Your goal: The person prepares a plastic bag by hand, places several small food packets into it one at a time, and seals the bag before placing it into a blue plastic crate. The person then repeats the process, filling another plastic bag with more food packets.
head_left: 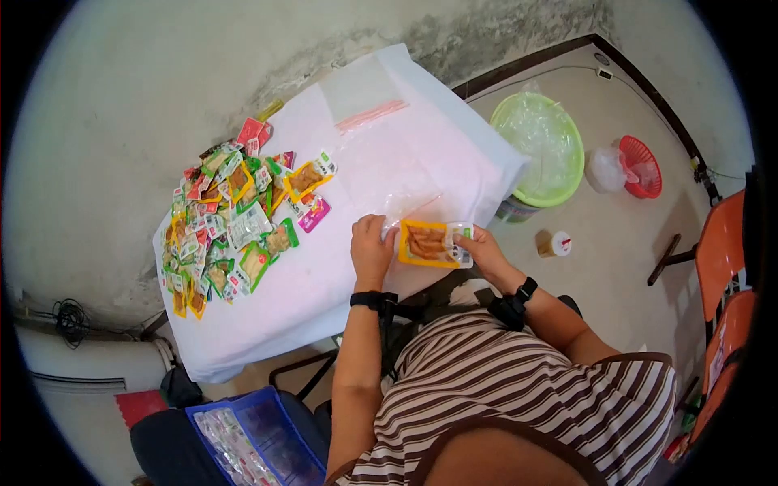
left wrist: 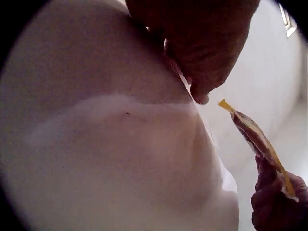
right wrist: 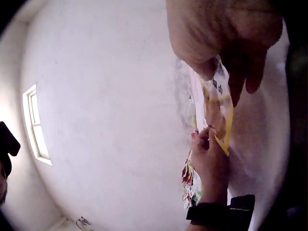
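My right hand [head_left: 488, 253] grips the right end of a yellow-edged food packet [head_left: 425, 244], thumb on top; brown pieces show through its window. In the right wrist view, the right hand [right wrist: 226, 38] is above the packet [right wrist: 215, 113]. My left hand [head_left: 372, 253] is at the packet's left side, its curled fingers pinching the edge of a clear plastic bag [head_left: 405, 204]. The left wrist view has the left hand [left wrist: 199, 43] at the top, a small gap from the packet [left wrist: 257, 132]; the bag there is hard to make out.
A heap of colourful food packets [head_left: 235, 215] covers the left part of the white-clothed table [head_left: 300, 275]. Another clear bag with a red zip strip [head_left: 365, 93] lies at the back. On the floor stand a green tub [head_left: 577, 154], red basket [head_left: 644, 170] and lidded jar [head_left: 554, 244].
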Available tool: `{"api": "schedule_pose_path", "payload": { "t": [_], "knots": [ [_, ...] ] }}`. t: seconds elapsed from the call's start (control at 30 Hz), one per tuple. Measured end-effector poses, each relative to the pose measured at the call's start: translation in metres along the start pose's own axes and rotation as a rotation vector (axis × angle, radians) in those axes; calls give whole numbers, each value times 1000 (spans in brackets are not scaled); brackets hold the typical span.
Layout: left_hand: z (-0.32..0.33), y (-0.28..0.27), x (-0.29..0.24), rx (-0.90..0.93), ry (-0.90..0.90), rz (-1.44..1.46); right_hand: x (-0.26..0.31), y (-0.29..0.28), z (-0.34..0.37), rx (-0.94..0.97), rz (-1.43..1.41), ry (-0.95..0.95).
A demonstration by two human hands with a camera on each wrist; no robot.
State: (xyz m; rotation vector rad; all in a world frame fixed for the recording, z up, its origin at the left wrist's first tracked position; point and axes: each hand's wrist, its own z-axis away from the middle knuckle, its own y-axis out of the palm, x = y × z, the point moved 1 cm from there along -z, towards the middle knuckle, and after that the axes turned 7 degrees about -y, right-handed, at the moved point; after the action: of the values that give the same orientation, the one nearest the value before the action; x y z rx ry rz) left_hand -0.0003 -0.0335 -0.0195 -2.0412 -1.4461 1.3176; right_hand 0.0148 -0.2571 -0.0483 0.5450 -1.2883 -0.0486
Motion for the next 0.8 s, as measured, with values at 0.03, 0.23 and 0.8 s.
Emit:
{"api": "schedule_pose_path", "payload": {
  "t": [0.03,0.23,0.8],
  "knots": [
    [1,-1,0,-1,2,1,-1,-2,1,0,1,-2],
    [4,6,6,46,-27,30,1,-10,1,-17,-28,11],
    [4,1,-4,-44,-70,3,5,11,-13,-49,-125,-30]
  ]
}}
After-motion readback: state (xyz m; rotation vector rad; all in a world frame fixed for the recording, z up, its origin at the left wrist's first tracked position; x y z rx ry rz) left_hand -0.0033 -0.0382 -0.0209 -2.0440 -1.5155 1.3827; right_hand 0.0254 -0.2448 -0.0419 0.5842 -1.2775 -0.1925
